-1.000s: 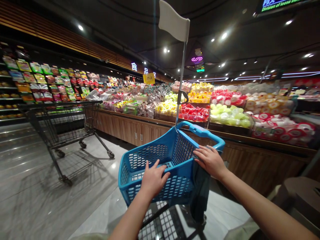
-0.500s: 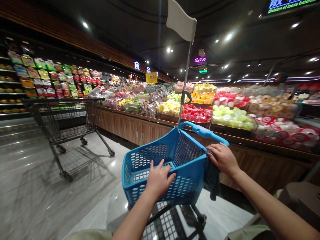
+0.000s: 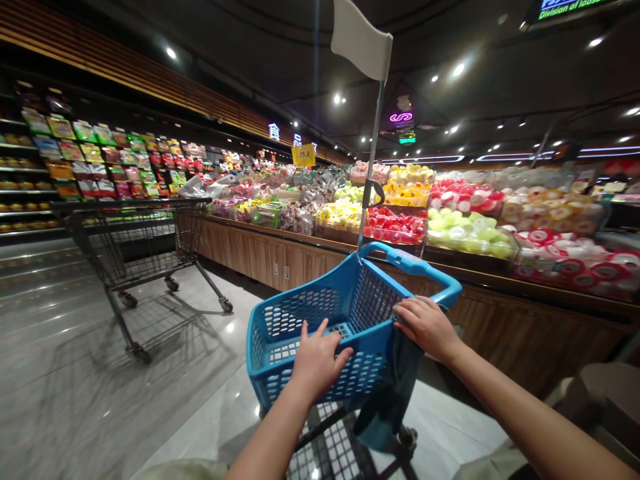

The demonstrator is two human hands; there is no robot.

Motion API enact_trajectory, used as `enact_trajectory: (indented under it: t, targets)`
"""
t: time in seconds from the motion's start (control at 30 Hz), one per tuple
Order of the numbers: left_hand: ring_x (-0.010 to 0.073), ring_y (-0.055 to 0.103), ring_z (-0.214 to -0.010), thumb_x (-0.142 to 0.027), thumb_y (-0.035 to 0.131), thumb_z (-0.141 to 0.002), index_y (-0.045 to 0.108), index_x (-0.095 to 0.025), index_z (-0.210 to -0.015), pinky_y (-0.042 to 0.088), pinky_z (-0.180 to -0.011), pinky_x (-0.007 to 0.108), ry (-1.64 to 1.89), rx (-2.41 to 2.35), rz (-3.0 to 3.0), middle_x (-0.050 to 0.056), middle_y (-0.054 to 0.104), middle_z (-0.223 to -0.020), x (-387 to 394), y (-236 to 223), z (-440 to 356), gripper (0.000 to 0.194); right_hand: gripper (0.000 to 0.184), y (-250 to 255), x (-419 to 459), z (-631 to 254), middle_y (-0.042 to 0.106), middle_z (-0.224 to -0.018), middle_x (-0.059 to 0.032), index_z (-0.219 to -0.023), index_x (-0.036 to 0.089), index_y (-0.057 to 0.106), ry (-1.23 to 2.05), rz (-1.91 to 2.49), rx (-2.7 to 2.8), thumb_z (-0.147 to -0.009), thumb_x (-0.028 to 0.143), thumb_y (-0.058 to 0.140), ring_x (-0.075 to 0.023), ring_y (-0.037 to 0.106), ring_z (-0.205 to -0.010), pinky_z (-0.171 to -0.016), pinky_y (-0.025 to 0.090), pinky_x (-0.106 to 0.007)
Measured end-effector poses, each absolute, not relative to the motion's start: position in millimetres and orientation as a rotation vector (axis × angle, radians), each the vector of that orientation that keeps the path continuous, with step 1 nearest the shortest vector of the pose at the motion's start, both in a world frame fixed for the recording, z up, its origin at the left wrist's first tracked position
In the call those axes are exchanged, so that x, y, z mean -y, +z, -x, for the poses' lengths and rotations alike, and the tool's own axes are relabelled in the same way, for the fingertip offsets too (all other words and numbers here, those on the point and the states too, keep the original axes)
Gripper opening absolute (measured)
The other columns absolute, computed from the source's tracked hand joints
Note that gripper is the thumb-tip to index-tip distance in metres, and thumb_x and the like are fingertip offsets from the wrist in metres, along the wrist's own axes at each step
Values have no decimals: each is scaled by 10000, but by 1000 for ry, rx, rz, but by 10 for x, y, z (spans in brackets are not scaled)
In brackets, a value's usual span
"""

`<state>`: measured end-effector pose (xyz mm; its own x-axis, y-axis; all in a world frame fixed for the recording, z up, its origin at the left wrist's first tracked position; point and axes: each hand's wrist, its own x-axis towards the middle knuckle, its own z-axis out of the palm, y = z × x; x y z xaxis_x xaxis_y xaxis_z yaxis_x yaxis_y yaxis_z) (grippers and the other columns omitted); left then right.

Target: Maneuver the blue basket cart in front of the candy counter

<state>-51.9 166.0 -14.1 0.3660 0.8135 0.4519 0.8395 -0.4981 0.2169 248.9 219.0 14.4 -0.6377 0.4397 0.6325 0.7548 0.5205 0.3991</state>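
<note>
A small blue plastic shopping cart (image 3: 260, 333) with perforated sides stands right in front of me. My left hand (image 3: 320, 360) rests on its near side rim, fingers spread and pointing into the basket, with nothing held. At the near rear corner, below the blue push handle, my right hand (image 3: 425, 327) is closed on a dark teal cloth (image 3: 390, 387), fingers bent over the rim. The cloth hangs down outside the basket and covers part of the side wall. Through the open top, the basket floor shows its grid.
To the left stands a black wire shopping cart (image 3: 145, 257) on the tiled floor. A wooden display counter (image 3: 240, 250) piled with packaged sweets runs behind the blue cart. A pole with a pale flag (image 3: 363, 40) rises from the cart. Stocked shelves line the left wall.
My right hand has moved left along the rim, away from the handle. The dark cloth has shifted left and now hangs wider and lower. My left hand keeps its place.
</note>
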Motion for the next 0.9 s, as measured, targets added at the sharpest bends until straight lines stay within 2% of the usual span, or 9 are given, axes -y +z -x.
enact_trajectory:
  t: [0.13,0.33,0.47,0.63,0.9]
  targets:
    - [327,443,-1336,-469,447,-954,640,-225,-1078,158,-1106,705,-799,1549,2568,72,717,-1128,-1657,-130,502,335,275,222,-2249,-2759,681,-1074,-87,-1120,180,633,-936,961,2289,-941,367,540,-231,617,-976,-960,429,-411]
    - [338,431,-1343,-488,464,-944,633,-229,-1091,145,-1104,715,-824,1541,2580,68,710,-1149,-1656,-137,509,342,272,380,-2416,-3327,683,-1077,-103,-1106,182,635,-864,989,2201,-940,365,519,-244,626,-1015,-957,473,-430]
    - [340,431,-1343,-503,470,-938,627,-224,-1104,144,-1104,716,-838,1522,2581,66,708,-1158,-1667,-167,523,360,280,434,-2482,-3538,687,-1066,-91,-1091,198,631,-833,1054,2138,-947,390,487,-248,634,-1017,-1007,441,-496]
    - [335,436,-1341,-546,449,-935,626,-232,-1126,136,-1113,708,-853,1511,2580,68,707,-1167,-1689,-181,544,408,268,375,-2390,-3295,678,-1057,-95,-1085,179,621,-868,1093,2064,-955,366,481,-239,632,-1002,-1054,396,-500]
    - [336,445,-1334,-576,441,-927,632,-235,-1154,126,-1128,693,-841,1487,2585,64,695,-1201,-1721,-184,655,453,256,229,-2137,-2480,679,-1067,-87,-1128,194,624,-866,1054,2215,-950,333,502,-234,625,-975,-1024,390,-493]
